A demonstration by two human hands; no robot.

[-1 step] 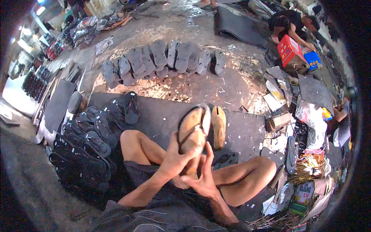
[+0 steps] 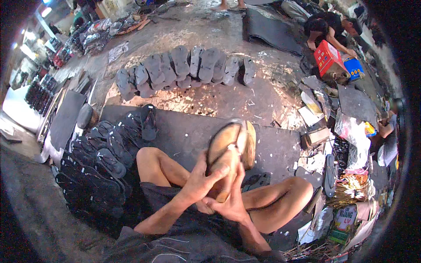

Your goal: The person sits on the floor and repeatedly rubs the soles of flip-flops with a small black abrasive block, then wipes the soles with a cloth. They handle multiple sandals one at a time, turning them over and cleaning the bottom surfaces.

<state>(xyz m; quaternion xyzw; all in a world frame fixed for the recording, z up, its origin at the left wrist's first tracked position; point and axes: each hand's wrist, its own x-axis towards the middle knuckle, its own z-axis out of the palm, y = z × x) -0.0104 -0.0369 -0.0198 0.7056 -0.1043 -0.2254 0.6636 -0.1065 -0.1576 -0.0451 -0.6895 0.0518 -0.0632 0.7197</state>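
Between my knees, both hands grip a wooden shoe last (image 2: 222, 143) with a dark flip-flop strap across it and a sole edge showing around its far end. My left hand (image 2: 198, 180) wraps its left side, thumb over the top. My right hand (image 2: 231, 202) closes around the right side near the heel. The far end is smeared by motion. Just behind it, a second wooden last (image 2: 250, 151) lies on the dark mat (image 2: 278, 151), partly covered by the held one. Black flip-flops (image 2: 258, 180) sit by my right thigh.
Many finished-looking black flip-flops (image 2: 109, 162) pile up at my left. Ahead, a curved row of grey soles (image 2: 180, 63) stands on the floor. Scraps and a clear plastic bag (image 2: 351, 131) crowd the right side. At far right, another person bends over a red box (image 2: 330, 59).
The held last has shifted and leaned to the right, now overlapping the second last. Both hands keep their grip. Bare feet at the top edge have moved slightly.
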